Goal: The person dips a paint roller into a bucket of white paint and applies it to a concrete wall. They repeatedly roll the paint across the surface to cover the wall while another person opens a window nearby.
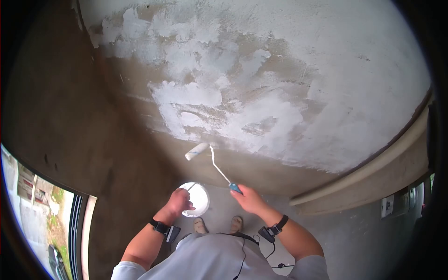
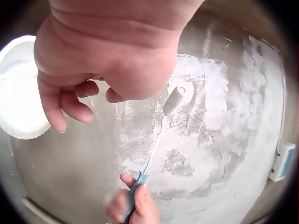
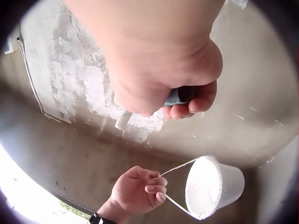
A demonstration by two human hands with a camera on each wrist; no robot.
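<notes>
The right hand [image 1: 249, 199] was curled tightly round the blue handle of a small white paint roller [image 1: 197, 150]. The roller's sleeve lay against the grey, patchily white-coated plaster wall [image 1: 298, 56], at the lower edge of the coated area. The left hand [image 1: 179, 201], fingers curled, held the thin wire bail of a white plastic bucket [image 1: 207, 201], which hung between the two hands.

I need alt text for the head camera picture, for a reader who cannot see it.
A person's right hand holds a small paint roller up to a grey wall patchily covered in white, while the left hand holds a white bucket by its wire handle.
</notes>
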